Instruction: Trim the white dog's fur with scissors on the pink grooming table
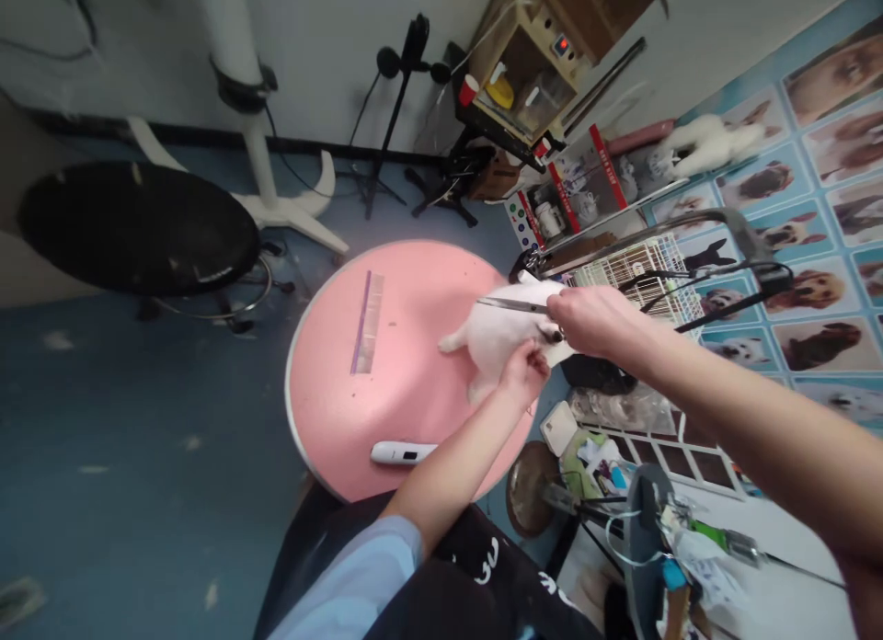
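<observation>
A small white dog [488,338] is on the round pink table [324,373], near its right edge. My right hand [586,320] is closed around the handles of metal scissors [511,304], whose blades point left over the dog's back. My left hand [524,371] has its fingers curled against the fur beside the dog's dark muzzle, and part of the grip is hidden. Close to my left forearm lies a white hair clipper [401,452]. Farther left on the table is a flat, pale strip with a purple edge [368,323].
To the left stands a black round stool [138,226]. A black tripod stand [390,116] and a wooden cabinet [531,70] are at the back. A black grooming arm [745,240] rises beyond the table's right edge, near a white wire cage [662,263] and a cluttered side table [793,548].
</observation>
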Motion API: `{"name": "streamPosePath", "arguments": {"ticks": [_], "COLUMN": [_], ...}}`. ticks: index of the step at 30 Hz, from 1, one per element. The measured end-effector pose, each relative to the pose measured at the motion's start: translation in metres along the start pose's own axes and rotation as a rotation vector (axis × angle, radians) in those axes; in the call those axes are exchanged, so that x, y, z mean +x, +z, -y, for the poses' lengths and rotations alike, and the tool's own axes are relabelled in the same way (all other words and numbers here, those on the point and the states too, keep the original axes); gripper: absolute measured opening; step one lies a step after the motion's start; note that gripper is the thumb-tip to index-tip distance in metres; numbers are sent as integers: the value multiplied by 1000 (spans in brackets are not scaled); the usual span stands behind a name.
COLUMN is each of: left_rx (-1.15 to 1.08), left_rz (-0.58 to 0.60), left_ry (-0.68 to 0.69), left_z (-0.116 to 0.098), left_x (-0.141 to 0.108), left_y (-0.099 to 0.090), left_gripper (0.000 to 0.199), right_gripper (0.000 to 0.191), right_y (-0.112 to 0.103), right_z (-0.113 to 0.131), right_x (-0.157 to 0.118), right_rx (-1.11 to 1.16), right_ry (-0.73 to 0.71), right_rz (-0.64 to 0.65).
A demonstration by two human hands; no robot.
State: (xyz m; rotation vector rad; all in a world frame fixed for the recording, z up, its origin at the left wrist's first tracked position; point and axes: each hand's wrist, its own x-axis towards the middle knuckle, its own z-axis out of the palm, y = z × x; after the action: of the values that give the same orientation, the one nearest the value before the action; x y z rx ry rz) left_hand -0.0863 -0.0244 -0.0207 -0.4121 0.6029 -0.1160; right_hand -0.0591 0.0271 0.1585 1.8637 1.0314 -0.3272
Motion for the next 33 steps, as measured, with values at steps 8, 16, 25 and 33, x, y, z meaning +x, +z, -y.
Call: {"name": "streamPosePath", "arguments": {"ticks": [8, 16, 25, 33], "left_rx": [932, 1915, 2146, 1997], "left_rz": [85, 140, 214, -104], "left_ry": [77, 45, -103, 62], "left_z": [-36, -67, -68, -17], "left_x": [-66, -129, -191, -264], "left_y": [-80, -165, -226, -317], "left_gripper": [16, 28, 36, 33], "right_gripper": [30, 30, 30, 28], "right_y": [134, 225, 230, 262], "right_z": [64, 219, 281, 355], "right_x": [-120, -169, -208, -284], "right_rx": [556, 925, 993, 990], "right_ry": [230, 341, 223, 129], "right_rz": [-150, 4, -176, -250]}}
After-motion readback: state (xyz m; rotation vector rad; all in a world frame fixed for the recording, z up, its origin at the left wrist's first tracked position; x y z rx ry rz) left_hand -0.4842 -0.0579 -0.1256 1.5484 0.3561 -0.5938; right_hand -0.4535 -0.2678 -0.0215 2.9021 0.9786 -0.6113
